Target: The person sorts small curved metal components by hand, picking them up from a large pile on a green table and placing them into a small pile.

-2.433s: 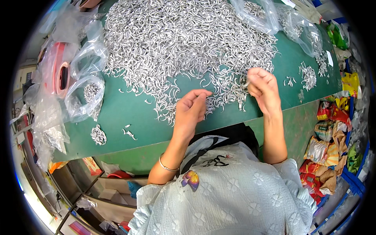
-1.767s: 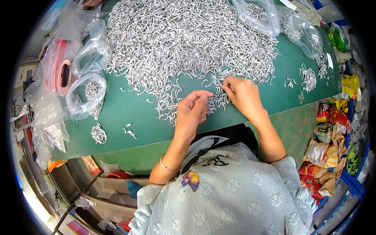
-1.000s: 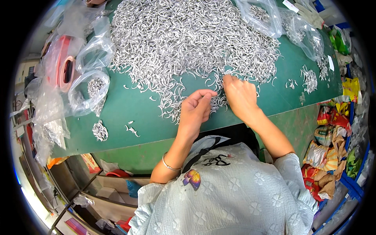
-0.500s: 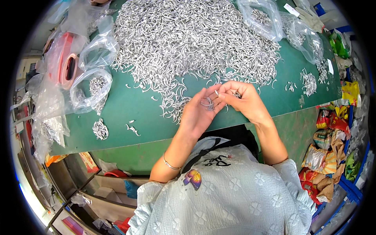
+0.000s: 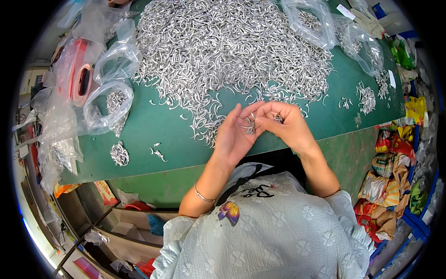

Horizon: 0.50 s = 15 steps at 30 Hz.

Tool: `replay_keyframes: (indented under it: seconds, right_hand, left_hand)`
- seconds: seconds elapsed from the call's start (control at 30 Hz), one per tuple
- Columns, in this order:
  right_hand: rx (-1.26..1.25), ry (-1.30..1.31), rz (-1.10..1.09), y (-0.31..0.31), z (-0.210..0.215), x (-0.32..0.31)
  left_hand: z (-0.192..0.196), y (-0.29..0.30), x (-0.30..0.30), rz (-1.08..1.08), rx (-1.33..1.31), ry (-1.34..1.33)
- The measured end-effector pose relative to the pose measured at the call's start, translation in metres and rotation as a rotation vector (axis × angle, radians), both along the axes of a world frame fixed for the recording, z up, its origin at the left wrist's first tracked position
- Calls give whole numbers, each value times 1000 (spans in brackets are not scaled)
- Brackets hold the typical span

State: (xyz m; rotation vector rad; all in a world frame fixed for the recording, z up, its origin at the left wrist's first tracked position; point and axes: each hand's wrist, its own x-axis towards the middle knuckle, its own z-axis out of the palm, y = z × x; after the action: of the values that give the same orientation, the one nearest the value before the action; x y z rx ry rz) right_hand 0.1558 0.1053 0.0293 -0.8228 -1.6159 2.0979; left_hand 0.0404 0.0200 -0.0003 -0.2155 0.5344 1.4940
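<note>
A large heap of small, curved silver metal pieces (image 5: 232, 51) covers the far middle of the table. Just in front of its near edge, my left hand (image 5: 231, 139) is cupped palm up, cradling several curved metal pieces (image 5: 247, 125) at the base of its fingers. My right hand (image 5: 293, 130) meets it from the right. Its thumb and index finger pinch close to the left fingers, where a small bright piece (image 5: 252, 115) shows. More metal pieces (image 5: 278, 118) are tucked inside its curled fingers.
The green table (image 5: 176, 153) carries a small pile (image 5: 119, 154) and stray pieces (image 5: 158, 152) at left, another pile (image 5: 366, 99) at right. Open clear plastic bags (image 5: 108, 109) holding pieces stand on both sides. A pink-red device (image 5: 81, 76) lies far left; colourful sacks (image 5: 381, 188) are at right.
My right hand has shifted slightly left and downward against the left one. The left fingers have bent a little, and the pieces in that palm show more clearly.
</note>
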Motion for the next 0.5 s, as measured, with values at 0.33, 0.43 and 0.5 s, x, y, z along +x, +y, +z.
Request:
replay_keyframes:
  seconds: [0.33, 0.43, 0.5]
  right_hand:
    - [287, -262, -42, -5, -7, 4]
    - [343, -297, -19, -4, -4, 3]
    - [188, -139, -28, -3, -13, 3]
  left_hand:
    - [7, 1, 1, 1, 8, -6]
    - [4, 1, 1, 25, -31, -2]
    - [2, 0, 1, 8, 2, -5]
